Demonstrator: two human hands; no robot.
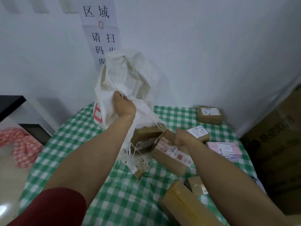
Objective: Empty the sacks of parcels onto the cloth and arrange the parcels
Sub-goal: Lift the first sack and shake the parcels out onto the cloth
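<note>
A white woven sack [127,82] is held up over the green checked cloth [78,137], its frayed mouth hanging down onto the parcels. My left hand [124,105] grips a bunched fold of the sack. My right hand [182,137] is curled on the corner of a brown parcel [172,158] with red-printed tape, which lies tilted just below the sack's mouth. Another brown box [146,136] sits half under the frayed edge. Several more parcels lie on the cloth: a flat brown one [210,115] at the back, a pink one [226,150] and a long yellow-brown box [184,204] in front.
A white wall with a printed paper sign [101,30] stands right behind the cloth. Large dark cardboard cartons [276,152] stand at the right. At the left is a pale surface with a red and white cloth [22,145] and a black frame [11,103].
</note>
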